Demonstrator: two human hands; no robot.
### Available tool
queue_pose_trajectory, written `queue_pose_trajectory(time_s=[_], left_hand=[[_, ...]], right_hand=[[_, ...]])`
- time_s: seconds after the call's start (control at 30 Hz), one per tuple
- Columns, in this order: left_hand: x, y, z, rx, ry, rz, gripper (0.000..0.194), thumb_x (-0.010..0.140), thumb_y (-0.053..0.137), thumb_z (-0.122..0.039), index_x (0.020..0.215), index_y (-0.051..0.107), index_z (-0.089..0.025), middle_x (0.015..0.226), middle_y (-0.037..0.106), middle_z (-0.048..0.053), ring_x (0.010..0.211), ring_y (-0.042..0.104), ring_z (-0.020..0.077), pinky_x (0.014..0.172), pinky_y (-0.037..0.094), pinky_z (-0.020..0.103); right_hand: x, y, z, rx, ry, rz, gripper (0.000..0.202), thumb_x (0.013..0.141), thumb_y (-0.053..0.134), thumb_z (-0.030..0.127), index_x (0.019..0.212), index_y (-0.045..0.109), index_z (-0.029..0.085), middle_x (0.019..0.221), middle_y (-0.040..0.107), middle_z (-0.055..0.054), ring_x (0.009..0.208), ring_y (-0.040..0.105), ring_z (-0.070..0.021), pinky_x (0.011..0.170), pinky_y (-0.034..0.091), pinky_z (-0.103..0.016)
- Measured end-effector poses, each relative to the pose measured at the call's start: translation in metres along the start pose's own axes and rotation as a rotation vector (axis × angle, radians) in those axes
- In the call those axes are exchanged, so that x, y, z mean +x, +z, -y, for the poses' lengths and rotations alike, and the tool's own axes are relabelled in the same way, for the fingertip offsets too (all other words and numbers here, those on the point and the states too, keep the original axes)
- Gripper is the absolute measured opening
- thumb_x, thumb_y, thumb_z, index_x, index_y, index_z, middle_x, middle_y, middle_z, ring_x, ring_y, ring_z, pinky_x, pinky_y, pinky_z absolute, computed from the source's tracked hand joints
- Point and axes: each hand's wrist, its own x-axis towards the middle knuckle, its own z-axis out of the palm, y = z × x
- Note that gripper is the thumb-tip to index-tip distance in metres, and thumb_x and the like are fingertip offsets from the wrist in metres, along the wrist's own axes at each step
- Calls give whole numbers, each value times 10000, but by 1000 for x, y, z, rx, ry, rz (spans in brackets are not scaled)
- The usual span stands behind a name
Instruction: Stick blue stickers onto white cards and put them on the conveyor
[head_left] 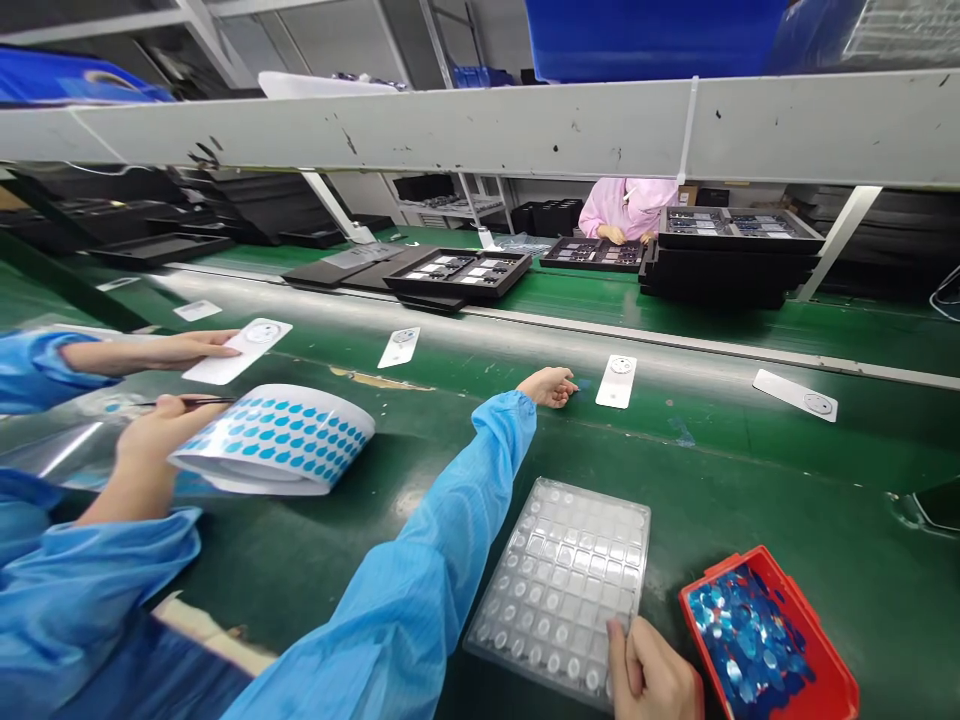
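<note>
My left hand [551, 387] reaches out over the green belt, its fingers drawn together. A small bluish patch shows at the fingertips; I cannot tell whether it is held or lies on the belt. Just right of this hand lies a white card-shaped plate [616, 382] with a round printed dial. My right hand [654, 672] pinches the lower right edge of a clear plastic blister tray [562, 590], with the thumb on top. Rows of small pockets, several with pale round pieces, fill the tray. Beside my right hand stands a red box [821, 650] of loose blue film discs.
At left, a co-worker's hands hold another white plate [238, 352], dark tweezers [210, 401] and a curled sheet of blue stickers [277, 440]. More white plates [400, 347] lie along the belt. Black trays [461, 275] and a person in pink [628, 208] are beyond the shelf beam [450, 130].
</note>
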Motion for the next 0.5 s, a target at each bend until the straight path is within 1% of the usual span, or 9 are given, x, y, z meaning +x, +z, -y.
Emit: queue_pose_trajectory(time_s=[0.33,0.5], left_hand=[[4,4,3,-55,-30,67,300,1065,680,-402,1232,679,-153,1133,710,78,880,706,177,754,636,329],[6,8,4,-70,-35,94,310,1062,684,-399,1254,675,-155,1167,708,85,917,712,190,782,642,347]], right_hand=[[2,0,3,-14,-6,-37,567,1095,597,305,590,345,236,526,330,85,405,291,-74,451,270,-238],[2,0,1,-26,-15,-32,568,1096,593,291,596,329,234,526,319,85,406,289,-75,447,264,-242]])
